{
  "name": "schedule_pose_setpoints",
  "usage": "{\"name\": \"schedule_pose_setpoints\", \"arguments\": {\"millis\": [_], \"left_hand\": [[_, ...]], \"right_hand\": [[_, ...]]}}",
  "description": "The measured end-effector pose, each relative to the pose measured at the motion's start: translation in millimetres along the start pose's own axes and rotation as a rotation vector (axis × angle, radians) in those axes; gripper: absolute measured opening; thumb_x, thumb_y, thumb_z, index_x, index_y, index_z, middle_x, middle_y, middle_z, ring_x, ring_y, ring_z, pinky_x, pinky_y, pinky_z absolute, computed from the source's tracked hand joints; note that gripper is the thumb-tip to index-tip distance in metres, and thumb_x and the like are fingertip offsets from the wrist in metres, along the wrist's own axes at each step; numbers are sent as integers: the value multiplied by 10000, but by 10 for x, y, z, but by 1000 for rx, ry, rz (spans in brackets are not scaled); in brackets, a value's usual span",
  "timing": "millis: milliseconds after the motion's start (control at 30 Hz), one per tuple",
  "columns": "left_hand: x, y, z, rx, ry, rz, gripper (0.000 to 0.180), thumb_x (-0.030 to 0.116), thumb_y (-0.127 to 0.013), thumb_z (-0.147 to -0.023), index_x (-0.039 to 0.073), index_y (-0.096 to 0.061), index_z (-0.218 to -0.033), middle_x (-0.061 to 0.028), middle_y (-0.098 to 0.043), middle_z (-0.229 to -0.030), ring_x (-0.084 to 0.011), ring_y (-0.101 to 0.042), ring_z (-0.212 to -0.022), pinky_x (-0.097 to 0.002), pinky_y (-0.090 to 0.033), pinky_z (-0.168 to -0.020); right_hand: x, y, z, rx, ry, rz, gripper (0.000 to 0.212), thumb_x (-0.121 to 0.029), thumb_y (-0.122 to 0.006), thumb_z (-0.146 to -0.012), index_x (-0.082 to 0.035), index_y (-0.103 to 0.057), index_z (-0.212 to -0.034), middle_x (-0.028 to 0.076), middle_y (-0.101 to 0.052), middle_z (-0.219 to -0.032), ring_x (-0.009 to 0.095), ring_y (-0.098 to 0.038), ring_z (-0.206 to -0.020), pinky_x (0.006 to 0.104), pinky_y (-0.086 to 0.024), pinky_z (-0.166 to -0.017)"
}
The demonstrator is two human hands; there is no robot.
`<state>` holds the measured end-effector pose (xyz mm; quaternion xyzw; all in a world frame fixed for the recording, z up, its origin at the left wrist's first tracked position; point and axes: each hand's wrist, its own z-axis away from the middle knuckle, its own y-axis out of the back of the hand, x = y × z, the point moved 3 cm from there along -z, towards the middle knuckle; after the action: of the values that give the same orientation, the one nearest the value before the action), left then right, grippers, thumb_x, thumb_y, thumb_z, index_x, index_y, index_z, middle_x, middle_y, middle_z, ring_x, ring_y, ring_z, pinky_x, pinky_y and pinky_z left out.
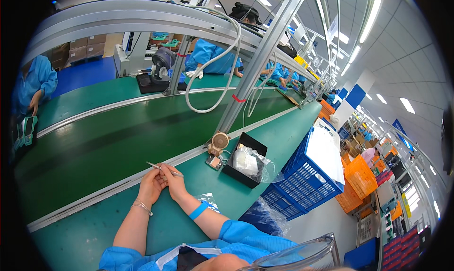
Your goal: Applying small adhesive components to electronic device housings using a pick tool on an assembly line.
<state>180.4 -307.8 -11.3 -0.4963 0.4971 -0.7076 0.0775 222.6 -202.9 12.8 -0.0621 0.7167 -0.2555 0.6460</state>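
Close together over the near green worktop, both my hands have their fingers drawn in. My right hand (176, 180) pinches slim silver tweezers (154, 165), whose pointed end reaches out to the left and whose other end shows past the knuckles. My left hand (151, 185) is closed right beside it, its fingertips touching my right fingers; whatever they grip is hidden. A small clear bag with print (207, 201) lies by my right forearm. Right of the hands, a black box (243, 177) holds clear plastic bags (248, 161) with white contents.
Beyond the worktop runs a dark green conveyor belt (118, 134). A metal post (241, 96) rises near a small brown fan-like device (219, 143). Blue crates (302, 171) stand at the right. Across the belt, co-workers in blue (208, 53) sit at another bench.
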Motion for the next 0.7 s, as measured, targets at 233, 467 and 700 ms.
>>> {"name": "schedule_pose_setpoints", "arguments": {"millis": [233, 467, 700], "left_hand": [[22, -68, 4, 73, 1, 1, 241, 256, -522, -1099, 69, -651, -1021, -84, -708, -993, -237, -700, -948, -419, -572, -874], [42, -126, 27, 90, 8, 16, 235, 232, -505, -1099, 47, -648, -1114, -88, -699, -1038, -227, -691, -965, -407, -574, -876], [32, -117, 20, 85, 10, 15, 228, 221, -503, -1094, 45, -645, -1118, -89, -696, -1031, -227, -690, -962, -402, -573, -875]], "right_hand": [[-3, 11, -11, -10, -1, -24, 310, -241, -610, -1098, -5, -696, -1279, 81, -757, -1102, 143, -731, -946, 253, -582, -755], [-10, 3, -15, 2, 28, -27, 304, -228, -610, -1098, 2, -698, -1276, 70, -748, -1097, 127, -716, -948, 247, -581, -771], [39, 54, -46, 7, 14, -16, 301, -214, -612, -1096, 5, -691, -1286, 83, -751, -1134, 136, -722, -965, 258, -589, -778]]}}
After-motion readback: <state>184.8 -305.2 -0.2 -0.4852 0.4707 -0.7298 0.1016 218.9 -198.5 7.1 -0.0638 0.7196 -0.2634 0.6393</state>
